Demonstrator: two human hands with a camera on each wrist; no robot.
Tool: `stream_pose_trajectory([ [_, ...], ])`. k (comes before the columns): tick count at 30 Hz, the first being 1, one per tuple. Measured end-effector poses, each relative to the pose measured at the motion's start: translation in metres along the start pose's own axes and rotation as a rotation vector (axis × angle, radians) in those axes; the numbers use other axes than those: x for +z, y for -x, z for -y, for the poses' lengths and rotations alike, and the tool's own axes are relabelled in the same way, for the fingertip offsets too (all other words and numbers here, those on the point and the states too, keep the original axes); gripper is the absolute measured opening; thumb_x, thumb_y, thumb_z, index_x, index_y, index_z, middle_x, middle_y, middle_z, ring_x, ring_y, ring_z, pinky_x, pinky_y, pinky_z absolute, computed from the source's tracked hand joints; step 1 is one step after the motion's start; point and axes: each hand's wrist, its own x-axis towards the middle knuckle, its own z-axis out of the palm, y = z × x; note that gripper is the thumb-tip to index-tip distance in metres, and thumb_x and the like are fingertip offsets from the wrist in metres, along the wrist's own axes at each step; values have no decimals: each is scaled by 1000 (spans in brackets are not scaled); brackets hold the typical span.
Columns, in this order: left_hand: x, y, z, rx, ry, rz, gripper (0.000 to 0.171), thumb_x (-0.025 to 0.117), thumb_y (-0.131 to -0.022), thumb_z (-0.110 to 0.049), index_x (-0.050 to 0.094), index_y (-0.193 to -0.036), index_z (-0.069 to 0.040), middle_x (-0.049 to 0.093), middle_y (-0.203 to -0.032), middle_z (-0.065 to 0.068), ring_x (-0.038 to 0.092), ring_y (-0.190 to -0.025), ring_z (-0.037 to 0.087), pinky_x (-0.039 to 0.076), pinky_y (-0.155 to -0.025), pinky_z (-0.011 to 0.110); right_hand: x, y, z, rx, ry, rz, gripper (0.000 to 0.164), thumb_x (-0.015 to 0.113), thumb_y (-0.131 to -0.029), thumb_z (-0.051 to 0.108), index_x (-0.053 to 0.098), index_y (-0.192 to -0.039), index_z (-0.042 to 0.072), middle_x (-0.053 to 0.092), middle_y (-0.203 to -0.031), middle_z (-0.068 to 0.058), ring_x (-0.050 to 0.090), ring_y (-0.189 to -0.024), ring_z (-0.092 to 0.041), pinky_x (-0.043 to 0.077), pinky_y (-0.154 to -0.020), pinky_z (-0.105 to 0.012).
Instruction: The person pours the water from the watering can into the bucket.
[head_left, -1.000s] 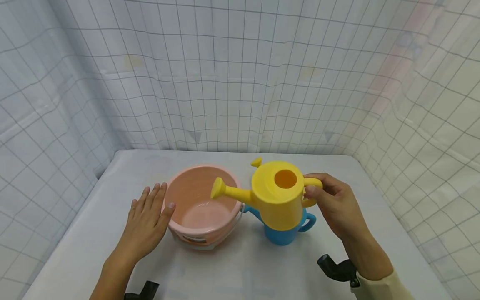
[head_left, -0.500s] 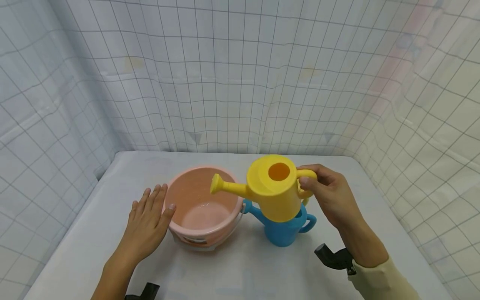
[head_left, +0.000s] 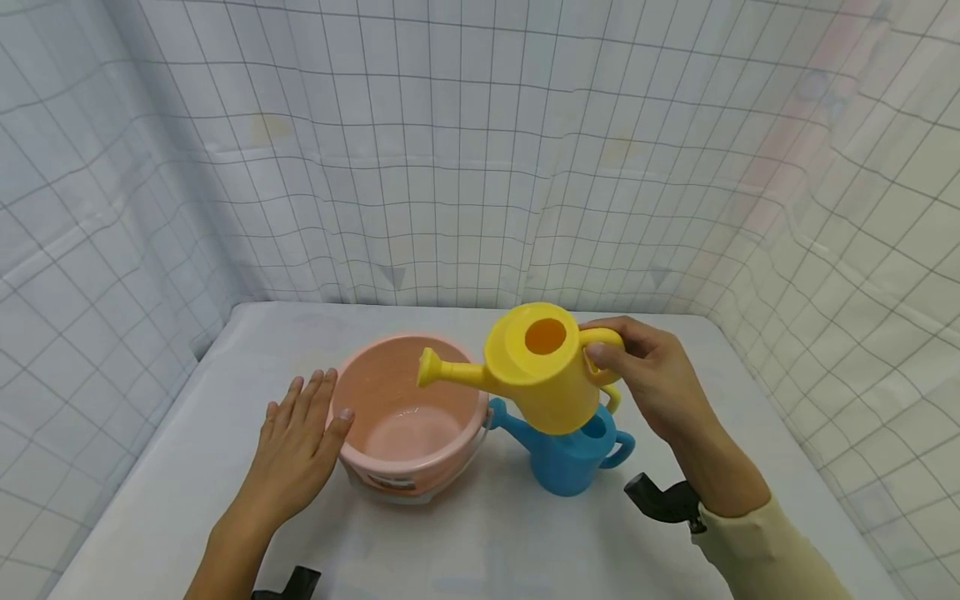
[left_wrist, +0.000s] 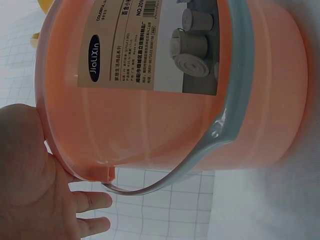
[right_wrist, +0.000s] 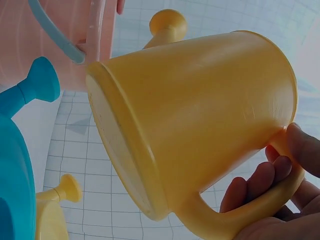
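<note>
My right hand grips the handle of a yellow watering can, held up over a blue watering can. The raised can leans slightly, and its spout reaches over the right rim of a pink bucket. No water shows at the spout. My left hand lies against the bucket's left rim with its fingers straight. In the left wrist view the bucket's grey carrying handle hangs down across its side, below a printed label.
A second yellow watering can stands behind the blue one; in the head view it is mostly hidden. The white table is enclosed at the back and sides by white checked sheets.
My right hand has carried the yellow watering can up and slightly left, uncovering more of the blue one and the other yellow can's handle. My left hand has stayed at the bucket.
</note>
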Motion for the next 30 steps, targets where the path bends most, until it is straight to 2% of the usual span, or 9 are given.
stream_pose_trajectory([
  [9,0,0,0,1,2,0,62,30,-101,-45,11,-153,-16,18,-157,21,3,-146,42,-2,-112,66,2,-10,7,7,94,11,29,60,-93,27,65,-115,9,65,-107,-2,57,-95,-22,53,-84,-25],
  [15,1,0,0,0,-4,0,63,30,-101,-45,12,-153,-15,17,-157,21,3,-146,42,-3,-112,66,3,-16,11,-6,94,33,28,61,-92,26,65,-115,10,66,-107,-3,58,-94,-23,53,-83,-26],
  [30,1,-1,-1,-11,-8,0,63,30,-101,-46,11,-153,-15,17,-157,21,2,-147,41,-3,-112,65,4,-26,21,26,151,61,32,62,-91,34,65,-115,14,67,-111,-2,60,-98,-19,52,-87,-25],
])
